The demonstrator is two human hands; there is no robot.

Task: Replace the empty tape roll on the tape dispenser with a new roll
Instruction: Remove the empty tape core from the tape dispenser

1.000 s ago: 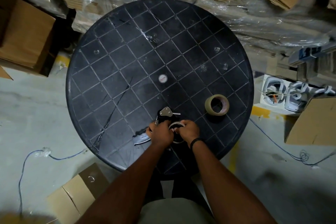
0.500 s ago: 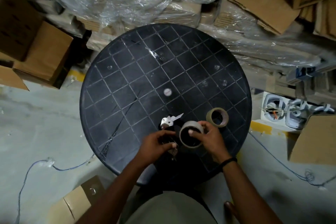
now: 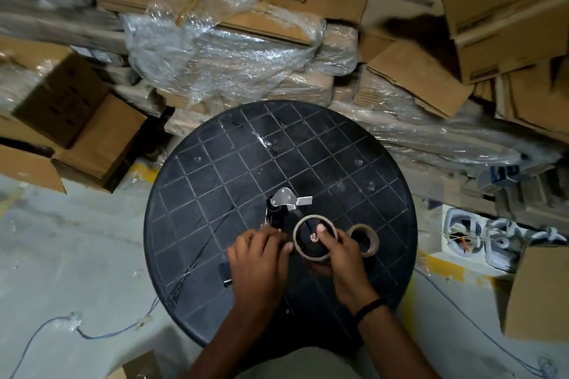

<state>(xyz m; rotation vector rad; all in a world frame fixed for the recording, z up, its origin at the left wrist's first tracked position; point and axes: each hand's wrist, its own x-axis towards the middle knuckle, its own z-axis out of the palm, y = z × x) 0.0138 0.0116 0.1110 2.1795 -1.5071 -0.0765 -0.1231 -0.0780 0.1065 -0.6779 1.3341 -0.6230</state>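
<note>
Half the tape dispenser (image 3: 284,209) hand-hidden.

The tape dispenser (image 3: 286,209) is lying on the black round counter (image 3: 215,169), its dark body largely covered, its silver metal plate (image 3: 284,197) pointing away from the person. An empty tape roll (image 3: 314,237), a thin cardboard ring, is sitting around the dispenser's dark hub. A new roll (image 3: 366,238) of brownish tape is lying flat just to its right.
</note>
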